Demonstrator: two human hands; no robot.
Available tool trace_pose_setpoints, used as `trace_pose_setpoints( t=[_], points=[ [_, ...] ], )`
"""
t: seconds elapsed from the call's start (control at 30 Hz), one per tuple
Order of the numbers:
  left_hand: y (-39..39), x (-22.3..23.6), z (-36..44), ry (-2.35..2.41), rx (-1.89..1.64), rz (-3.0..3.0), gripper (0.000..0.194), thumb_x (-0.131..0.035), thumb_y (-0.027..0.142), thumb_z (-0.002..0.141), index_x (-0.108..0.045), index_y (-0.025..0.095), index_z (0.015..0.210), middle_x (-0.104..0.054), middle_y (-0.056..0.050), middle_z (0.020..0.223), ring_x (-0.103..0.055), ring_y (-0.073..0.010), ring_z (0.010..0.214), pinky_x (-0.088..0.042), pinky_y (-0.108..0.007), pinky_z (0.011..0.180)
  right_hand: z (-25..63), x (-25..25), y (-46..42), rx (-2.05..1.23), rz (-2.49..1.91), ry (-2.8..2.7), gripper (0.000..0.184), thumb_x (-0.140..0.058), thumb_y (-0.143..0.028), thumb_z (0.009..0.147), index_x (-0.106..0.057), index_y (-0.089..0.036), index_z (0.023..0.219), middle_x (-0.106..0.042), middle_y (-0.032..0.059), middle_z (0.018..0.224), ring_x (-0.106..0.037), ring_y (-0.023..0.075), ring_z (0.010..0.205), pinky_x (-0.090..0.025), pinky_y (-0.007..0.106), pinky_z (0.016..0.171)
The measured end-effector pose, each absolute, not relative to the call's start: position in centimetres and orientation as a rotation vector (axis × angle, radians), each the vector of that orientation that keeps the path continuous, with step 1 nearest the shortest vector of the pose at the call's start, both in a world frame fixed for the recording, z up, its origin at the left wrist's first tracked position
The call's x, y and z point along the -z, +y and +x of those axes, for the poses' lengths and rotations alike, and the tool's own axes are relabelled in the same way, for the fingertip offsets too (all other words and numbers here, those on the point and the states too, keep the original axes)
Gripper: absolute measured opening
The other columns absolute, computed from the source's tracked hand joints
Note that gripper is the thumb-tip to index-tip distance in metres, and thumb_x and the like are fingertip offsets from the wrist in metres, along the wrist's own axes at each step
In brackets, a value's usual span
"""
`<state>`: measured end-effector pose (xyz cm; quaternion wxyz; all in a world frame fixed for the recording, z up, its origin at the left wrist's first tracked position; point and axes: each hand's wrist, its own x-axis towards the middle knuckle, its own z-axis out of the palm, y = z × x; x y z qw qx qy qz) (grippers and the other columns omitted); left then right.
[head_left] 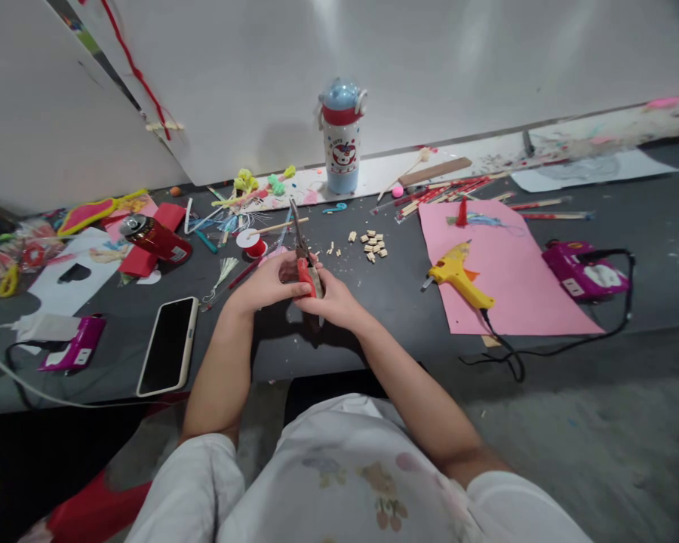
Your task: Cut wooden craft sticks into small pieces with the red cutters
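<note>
Both my hands meet near the table's front edge around a red-handled tool (310, 277) with a narrow dark metal end pointing away from me. My left hand (274, 283) wraps its fingers round the tool from the left, thumb on the red handle. From the right, my right hand (336, 300) grips the same handle, fingers closed. Whether a small piece is also pinched between them is hidden. Just beyond lie several short pale wooden pieces (373, 245). A thin wooden stick (277, 225) and a red thread spool (252, 243) are left of the metal end.
A bottle (342, 143) stands at the back. Rightward, a yellow glue gun (461, 277) rests on pink paper (520, 302), beside a purple corded box (585, 271). Leftward are a phone (168, 347), a tilted red can (157, 240), a purple box (76, 345) with cables, and craft scraps.
</note>
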<state>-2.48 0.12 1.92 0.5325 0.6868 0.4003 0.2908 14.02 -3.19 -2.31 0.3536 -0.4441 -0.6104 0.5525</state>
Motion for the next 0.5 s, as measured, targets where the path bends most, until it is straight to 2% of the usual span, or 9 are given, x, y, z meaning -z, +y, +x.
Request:
trace_pose_setpoints(
  t=[0.2,0.5],
  points=[
    [0.18,-1.86,-2.44,1.001,-0.730,1.615,0.061,-0.082,0.044,0.058,-0.064,0.014,0.108,-0.070,-0.014,0.101,-0.069,-0.0253,0.089,-0.056,-0.039,0.084,13.77,2.92,-3.12,-1.351,-1.182,-1.585,0.056,-0.069,-0.048,0.065,-0.057,-0.019,0.111,-0.067,0.0046,0.100,-0.064,0.0199,0.085,-0.048,0.034,0.076],
    [0.12,-1.81,-2.50,0.991,-0.746,1.641,0.062,-0.084,0.043,0.056,-0.065,0.013,0.107,-0.071,-0.014,0.099,-0.070,-0.0241,0.084,-0.057,-0.037,0.080,13.58,3.35,-3.11,-1.307,-1.184,-1.603,0.061,-0.068,-0.049,0.066,-0.056,-0.019,0.117,-0.067,0.0046,0.097,-0.063,0.0209,0.085,-0.047,0.033,0.075]
  ],
)
